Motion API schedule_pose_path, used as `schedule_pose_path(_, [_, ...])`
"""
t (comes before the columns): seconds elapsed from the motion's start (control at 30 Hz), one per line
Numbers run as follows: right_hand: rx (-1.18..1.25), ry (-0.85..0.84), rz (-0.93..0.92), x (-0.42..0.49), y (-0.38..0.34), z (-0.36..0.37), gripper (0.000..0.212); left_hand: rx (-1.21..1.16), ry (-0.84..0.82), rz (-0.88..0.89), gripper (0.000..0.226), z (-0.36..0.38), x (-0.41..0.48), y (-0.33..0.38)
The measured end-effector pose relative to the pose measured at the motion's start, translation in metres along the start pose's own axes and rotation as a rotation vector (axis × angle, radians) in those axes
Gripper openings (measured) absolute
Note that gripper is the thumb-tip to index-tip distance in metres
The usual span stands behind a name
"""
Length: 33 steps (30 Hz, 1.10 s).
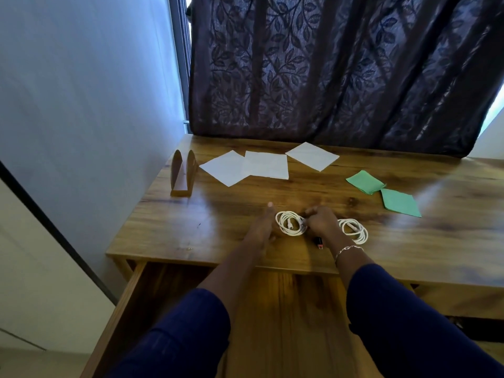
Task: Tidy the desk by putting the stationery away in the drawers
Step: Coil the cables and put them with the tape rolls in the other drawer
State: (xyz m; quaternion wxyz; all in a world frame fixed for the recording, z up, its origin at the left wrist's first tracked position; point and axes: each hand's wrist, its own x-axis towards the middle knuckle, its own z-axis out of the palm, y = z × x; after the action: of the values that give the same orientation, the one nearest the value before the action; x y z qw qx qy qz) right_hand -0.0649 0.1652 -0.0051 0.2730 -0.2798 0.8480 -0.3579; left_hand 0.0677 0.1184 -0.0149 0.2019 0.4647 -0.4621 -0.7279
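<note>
Two coiled white cables lie near the front of the wooden desk (207,227). My right hand (320,222) pinches the left cable coil (289,223) at its right side. Behind my right wrist lies the second cable coil (354,230). My left hand (263,227) rests flat on the desk just left of the first coil, fingers straight. A small black and red object (319,242) sits under my right wrist. Below the desk edge the drawer (286,323) stands pulled out, its inside bare wood.
Three white paper squares (266,165) lie at the back of the desk, two green paper squares (392,195) to the right. A brown cardboard holder (183,173) stands at the back left. A dark curtain (327,77) hangs behind; a wall is on the left.
</note>
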Motion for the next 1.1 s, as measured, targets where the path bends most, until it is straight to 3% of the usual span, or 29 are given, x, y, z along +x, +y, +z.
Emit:
schedule_pose_path(0.3, [0.097, -0.108, 0.073, 0.010, 0.001, 0.004, 0.026, 0.136, -0.063, 0.010, 0.068, 0.010, 0.015, 0.000])
schedule_pose_path(0.4, [0.143, -0.113, 0.104, 0.014, 0.002, 0.005, 0.018, 0.107, -0.067, 0.036, 0.066, 0.012, 0.018, -0.001])
schedule_pose_path(0.57, [0.220, -0.111, 0.110, 0.013, -0.002, 0.005, 0.029, 0.031, -0.057, 0.048, 0.062, 0.010, 0.019, -0.006])
schedule_pose_path(0.67, [0.260, -0.127, 0.088, 0.010, -0.003, 0.005, 0.020, -0.054, -0.057, 0.047, 0.056, 0.007, 0.020, -0.010])
schedule_pose_path(0.97, [0.409, -0.242, 0.038, -0.043, -0.004, 0.004, 0.018, -0.044, -0.053, 0.179, 0.052, -0.017, -0.051, -0.019])
schedule_pose_path(1.1, [0.491, -0.319, 0.043, -0.088, 0.007, 0.012, 0.022, -0.044, -0.053, 0.156, 0.053, -0.038, -0.096, -0.038])
